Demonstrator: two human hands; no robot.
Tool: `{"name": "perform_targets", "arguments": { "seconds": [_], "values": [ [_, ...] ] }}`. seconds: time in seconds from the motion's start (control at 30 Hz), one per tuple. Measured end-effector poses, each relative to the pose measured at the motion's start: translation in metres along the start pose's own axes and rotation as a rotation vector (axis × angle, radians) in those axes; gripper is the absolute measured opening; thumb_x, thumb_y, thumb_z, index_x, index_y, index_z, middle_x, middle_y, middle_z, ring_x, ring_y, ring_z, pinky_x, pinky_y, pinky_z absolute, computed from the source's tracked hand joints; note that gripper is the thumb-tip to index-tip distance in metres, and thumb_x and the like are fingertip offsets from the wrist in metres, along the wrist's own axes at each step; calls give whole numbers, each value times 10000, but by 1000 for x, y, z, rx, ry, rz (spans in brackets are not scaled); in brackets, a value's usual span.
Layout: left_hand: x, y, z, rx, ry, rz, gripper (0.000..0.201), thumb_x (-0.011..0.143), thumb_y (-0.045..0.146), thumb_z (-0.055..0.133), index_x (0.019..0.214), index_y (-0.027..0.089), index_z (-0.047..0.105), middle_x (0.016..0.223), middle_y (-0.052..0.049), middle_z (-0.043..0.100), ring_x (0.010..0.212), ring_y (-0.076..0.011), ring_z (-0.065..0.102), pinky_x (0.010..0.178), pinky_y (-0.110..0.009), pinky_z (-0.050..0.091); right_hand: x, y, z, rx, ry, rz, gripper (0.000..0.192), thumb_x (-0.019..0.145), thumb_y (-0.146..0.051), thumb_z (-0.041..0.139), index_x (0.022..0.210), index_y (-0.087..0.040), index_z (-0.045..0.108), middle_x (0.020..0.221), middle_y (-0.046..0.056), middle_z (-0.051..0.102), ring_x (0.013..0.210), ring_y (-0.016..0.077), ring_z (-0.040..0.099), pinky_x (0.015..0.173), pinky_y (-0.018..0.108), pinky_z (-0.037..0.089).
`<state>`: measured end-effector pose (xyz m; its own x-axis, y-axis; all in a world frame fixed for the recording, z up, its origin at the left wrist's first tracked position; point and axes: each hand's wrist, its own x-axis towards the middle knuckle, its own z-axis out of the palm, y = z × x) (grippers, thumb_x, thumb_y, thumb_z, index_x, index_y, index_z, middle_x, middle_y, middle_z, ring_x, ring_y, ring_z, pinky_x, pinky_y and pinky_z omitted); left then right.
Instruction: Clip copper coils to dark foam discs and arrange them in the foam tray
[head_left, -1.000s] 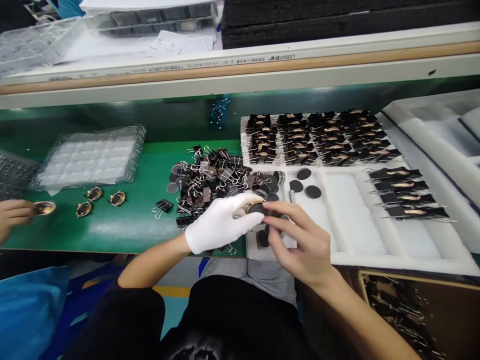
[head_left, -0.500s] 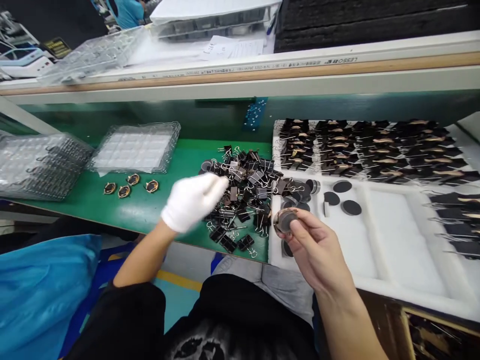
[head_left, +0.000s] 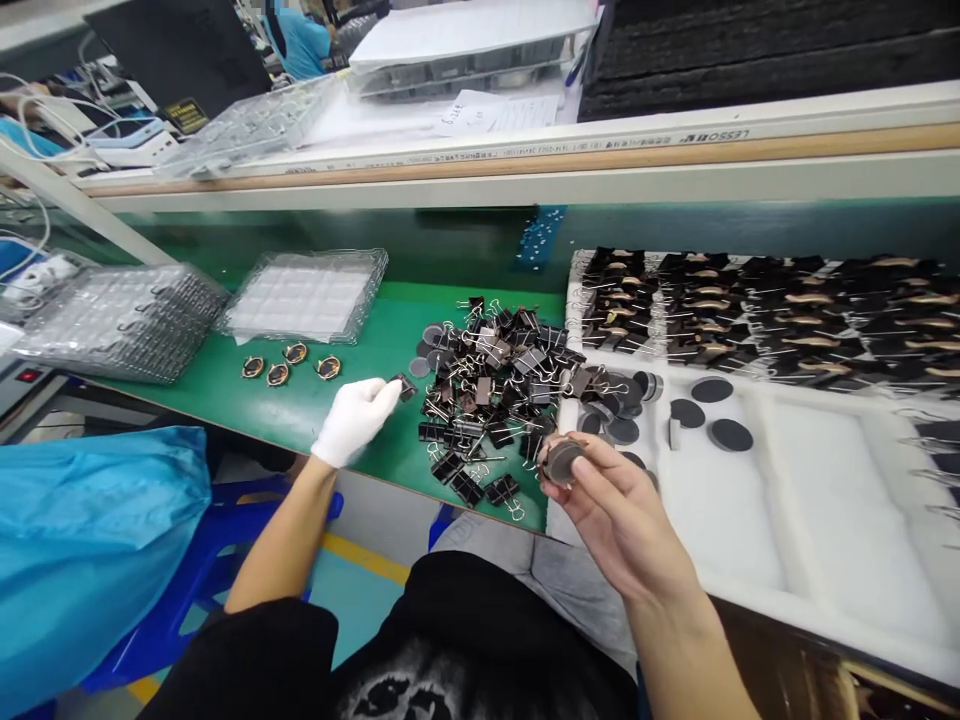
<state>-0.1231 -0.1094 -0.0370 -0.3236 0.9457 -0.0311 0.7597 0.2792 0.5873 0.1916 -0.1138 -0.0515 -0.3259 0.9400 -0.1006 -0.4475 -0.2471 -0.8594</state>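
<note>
Moved: since half a second ago the gloved left hand (head_left: 352, 420) has swung out from above the clip pile to its left edge, while the right hand (head_left: 615, 505) has kept the disc raised in much the same spot.

Head view, left hand: white knit glove, fingertips pinched on a single black binder clip (head_left: 405, 386) just left of the pile.

Head view, right hand: bare, thumb and fingers closed around a round dark grey disc (head_left: 562, 460) with what looks like a copper-coloured rim; blur makes the rim hard to confirm. It is held just off the pile's lower right corner, above the near edge of the foam tray.

Clip pile (head_left: 499, 385): loose black binder clips with silver wire handles, heaped on the green mat (head_left: 300, 410).

Foam tray (head_left: 750, 500): white, soft-looking, divided into long channels, touching the pile's right side. Flat dark discs (head_left: 712, 390) lie in it near the pile; rows of clipped assemblies (head_left: 750, 300) fill its far channels.

Copper pieces (head_left: 289, 362): four small oval rings, well left of the pile.

Blister trays (head_left: 307, 295): clear moulded plastic, stacked, beyond the copper pieces.

Writing: a strip on the shelf rail (head_left: 525, 155) behind the pile carries upside-down print; only "LESSO" can be read.
</note>
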Motion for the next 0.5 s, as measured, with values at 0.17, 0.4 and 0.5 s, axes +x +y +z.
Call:
{"name": "perform_targets", "arguments": {
  "seconds": [0.17,0.4,0.5],
  "values": [
    [-31,57,6,-86,87,518,522,977,339,524,540,200,274,485,55,303,477,-78,288,514,-267,254,2,-3,19,-91,-192,-33,182,886,-346,793,1032,-240,772,1458,152,650,870,192,748,644,292,607],
    [-48,104,48,-111,305,835,417,840,396,680,602,226,383,495,61,434,456,-90,400,522,-267,336,-7,2,20,-18,-156,-154,246,877,-443,788,976,-234,706,785,29,740,665,174,713,597,279,606],
    [-50,115,54,-146,247,682,377,741,515,720,723,225,480,587,48,511,480,-99,472,517,-255,394,-14,1,12,-33,-98,-237,240,873,-450,781,959,-238,710,893,64,757,628,173,699,587,305,609]
  ]
}}
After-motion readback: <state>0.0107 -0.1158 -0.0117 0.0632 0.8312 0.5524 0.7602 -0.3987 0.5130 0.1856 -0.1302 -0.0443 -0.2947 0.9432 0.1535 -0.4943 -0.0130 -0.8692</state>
